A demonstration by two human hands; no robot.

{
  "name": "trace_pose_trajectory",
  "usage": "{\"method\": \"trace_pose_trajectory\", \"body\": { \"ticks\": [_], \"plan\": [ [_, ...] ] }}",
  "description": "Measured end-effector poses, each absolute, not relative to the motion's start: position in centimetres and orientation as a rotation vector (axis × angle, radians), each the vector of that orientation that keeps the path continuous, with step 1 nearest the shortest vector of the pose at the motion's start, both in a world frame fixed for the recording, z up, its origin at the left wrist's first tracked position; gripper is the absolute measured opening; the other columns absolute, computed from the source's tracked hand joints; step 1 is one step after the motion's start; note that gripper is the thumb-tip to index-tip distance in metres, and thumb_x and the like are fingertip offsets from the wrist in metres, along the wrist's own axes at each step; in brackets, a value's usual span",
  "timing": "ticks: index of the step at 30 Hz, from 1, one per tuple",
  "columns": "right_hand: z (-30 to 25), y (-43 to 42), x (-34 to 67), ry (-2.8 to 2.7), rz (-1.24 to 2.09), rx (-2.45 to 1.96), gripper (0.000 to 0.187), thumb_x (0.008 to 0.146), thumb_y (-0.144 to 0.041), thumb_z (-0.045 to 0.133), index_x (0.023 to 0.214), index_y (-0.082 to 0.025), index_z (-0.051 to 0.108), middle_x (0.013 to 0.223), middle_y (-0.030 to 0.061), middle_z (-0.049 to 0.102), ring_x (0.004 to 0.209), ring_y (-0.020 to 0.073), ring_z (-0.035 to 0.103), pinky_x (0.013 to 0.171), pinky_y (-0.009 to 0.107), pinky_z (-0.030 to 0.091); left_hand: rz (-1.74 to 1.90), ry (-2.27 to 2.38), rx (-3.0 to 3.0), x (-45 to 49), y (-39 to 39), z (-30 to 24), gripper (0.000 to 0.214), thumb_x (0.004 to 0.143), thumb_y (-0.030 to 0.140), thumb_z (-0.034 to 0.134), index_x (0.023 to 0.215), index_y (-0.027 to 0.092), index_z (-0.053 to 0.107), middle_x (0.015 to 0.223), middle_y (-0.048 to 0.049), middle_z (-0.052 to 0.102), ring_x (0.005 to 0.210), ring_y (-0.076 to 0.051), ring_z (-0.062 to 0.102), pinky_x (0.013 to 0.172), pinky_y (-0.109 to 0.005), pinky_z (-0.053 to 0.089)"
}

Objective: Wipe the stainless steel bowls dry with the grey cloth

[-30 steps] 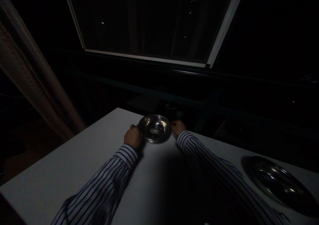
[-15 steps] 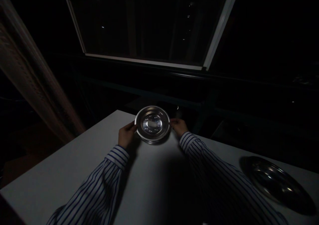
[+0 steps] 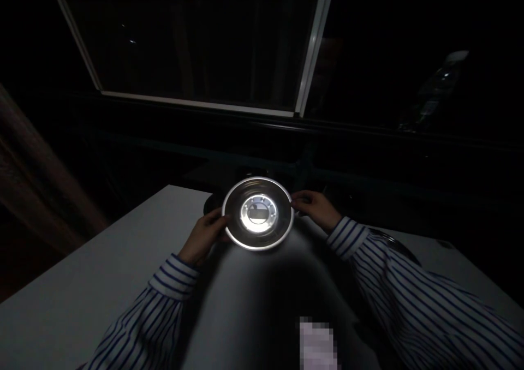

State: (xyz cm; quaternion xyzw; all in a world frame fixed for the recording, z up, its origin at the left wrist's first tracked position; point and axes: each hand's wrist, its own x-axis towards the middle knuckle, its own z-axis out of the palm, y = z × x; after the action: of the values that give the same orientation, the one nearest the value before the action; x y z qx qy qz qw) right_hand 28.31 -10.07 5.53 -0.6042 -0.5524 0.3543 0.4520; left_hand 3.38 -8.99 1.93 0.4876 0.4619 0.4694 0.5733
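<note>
A round shiny steel plate (image 3: 257, 213) is held up over the far part of the white table (image 3: 82, 282), tilted so its bright inner face points at me. My left hand (image 3: 202, 236) grips its left rim, fingers curled under the edge. My right hand (image 3: 315, 206) pinches the right rim. Both arms wear blue-and-white striped sleeves. The room is very dark.
A dark window with a white frame (image 3: 311, 48) fills the wall behind the table. A brownish curtain (image 3: 36, 195) hangs at the left. A dark round object (image 3: 213, 202) sits on the table behind the plate. Part of another steel dish (image 3: 395, 243) shows behind my right sleeve.
Both hands lifted the plate off the table and tilted it up toward me, so its centre now glares. My view shifted to the left, hiding most of the dish at right.
</note>
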Motion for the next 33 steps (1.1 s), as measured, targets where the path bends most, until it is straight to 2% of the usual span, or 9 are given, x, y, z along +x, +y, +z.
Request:
{"method": "trace_pose_trajectory", "body": {
  "ticks": [5, 10, 13, 17, 19, 21, 25, 30, 33],
  "plan": [
    [4.3, -15.0, 33.1, -1.519, 0.839, -1.736, 0.019, 0.071, -0.018, 0.054, 0.088, -0.009, 0.059, 0.067, 0.0028, 0.062, 0.062, 0.0124, 0.058, 0.059, 0.024, 0.046, 0.912, 1.018, 1.067, 7.5, -11.5, -0.1, 0.033, 0.065, 0.022, 0.061, 0.097, 0.013, 0.06, 0.062, -0.0013, 0.061, 0.052, -0.011, 0.056, 0.048, -0.022, 0.046],
    [2.7, -22.3, 36.9, -1.815, 0.449, -1.953, 0.027, 0.078, -0.025, 0.045, 0.098, -0.014, 0.058, 0.092, 0.0083, 0.064, 0.085, 0.0182, 0.059, 0.076, 0.03, 0.044, 0.876, 0.999, 0.985, 10.5, -13.0, -2.8, 0.03, 0.064, 0.02, 0.061, 0.093, 0.012, 0.06, 0.066, -0.0028, 0.064, 0.054, -0.012, 0.058, 0.05, -0.024, 0.047],
    [1.3, -27.8, 37.9, -1.998, 0.382, -2.089, 0.031, 0.077, -0.032, 0.045, 0.101, -0.017, 0.058, 0.098, 0.0091, 0.062, 0.09, 0.0222, 0.057, 0.078, 0.036, 0.044, 0.861, 1.017, 0.978, 11.8, -13.9, -3.8, 0.027, 0.063, 0.02, 0.06, 0.089, 0.011, 0.062, 0.066, -0.0031, 0.065, 0.056, -0.013, 0.059, 0.052, -0.025, 0.048],
    [-2.2, -33.5, 37.4, -1.998, 0.253, -2.146, 0.055, 0.073, -0.033, 0.051, 0.124, -0.016, 0.041, 0.12, 0.0127, 0.051, 0.106, 0.025, 0.049, 0.086, 0.039, 0.04, 0.863, 1.034, 0.968, 13.2, -14.8, -4.1, 0.025, 0.062, 0.019, 0.06, 0.086, 0.011, 0.062, 0.064, -0.0038, 0.065, 0.056, -0.014, 0.06, 0.055, -0.027, 0.049],
    [-4.1, -34.8, 36.7, -1.977, 0.195, -2.123, 0.064, 0.072, -0.032, 0.052, 0.13, -0.015, 0.033, 0.128, 0.0148, 0.043, 0.113, 0.0268, 0.043, 0.088, 0.04, 0.039, 0.87, 1.05, 0.962, 13.7, -15.1, -4.3, 0.024, 0.063, 0.018, 0.06, 0.086, 0.01, 0.062, 0.066, -0.0049, 0.066, 0.056, -0.014, 0.061, 0.054, -0.027, 0.05],
    [-5.5, -35.1, 36.4, -1.941, 0.216, -2.087, 0.059, 0.074, -0.029, 0.051, 0.129, -0.016, 0.035, 0.129, 0.0143, 0.042, 0.114, 0.027, 0.042, 0.089, 0.04, 0.038, 0.877, 1.063, 0.948, 14.1, -15.3, -4.5, 0.024, 0.064, 0.017, 0.06, 0.087, 0.01, 0.061, 0.069, -0.0057, 0.066, 0.056, -0.014, 0.061, 0.054, -0.027, 0.05],
    [-6.0, -34.2, 37.1, -1.667, 0.452, -1.968, 0.038, 0.08, -0.028, 0.042, 0.117, -0.021, 0.049, 0.115, 0.0101, 0.055, 0.103, 0.0229, 0.053, 0.087, 0.037, 0.04, 0.867, 1.043, 0.941, 14.4, -15.4, -5.0, 0.025, 0.064, 0.016, 0.059, 0.089, 0.01, 0.06, 0.07, -0.006, 0.066, 0.056, -0.014, 0.061, 0.054, -0.027, 0.051],
    [-3.4, -32.6, 38.5, -1.081, 0.697, -1.541, 0.034, 0.078, -0.037, 0.047, 0.102, -0.016, 0.056, 0.103, 0.0097, 0.062, 0.096, 0.0218, 0.056, 0.085, 0.037, 0.042, 0.847, 1.04, 0.931, 14.2, -16.0, -5.1, 0.026, 0.065, 0.018, 0.059, 0.09, 0.012, 0.06, 0.076, -0.0073, 0.067, 0.062, -0.014, 0.062, 0.057, -0.026, 0.05],
    [-1.9, -31.1, 38.1, -1.001, 0.777, -1.423, 0.031, 0.075, -0.037, 0.051, 0.098, -0.017, 0.057, 0.101, 0.0074, 0.063, 0.095, 0.0213, 0.057, 0.087, 0.037, 0.041, 0.858, 1.041, 0.935, 13.9, -16.5, -5.4, 0.028, 0.064, 0.021, 0.06, 0.09, 0.011, 0.059, 0.077, -0.0076, 0.067, 0.064, -0.016, 0.062, 0.06, -0.028, 0.05]
  ]
}}
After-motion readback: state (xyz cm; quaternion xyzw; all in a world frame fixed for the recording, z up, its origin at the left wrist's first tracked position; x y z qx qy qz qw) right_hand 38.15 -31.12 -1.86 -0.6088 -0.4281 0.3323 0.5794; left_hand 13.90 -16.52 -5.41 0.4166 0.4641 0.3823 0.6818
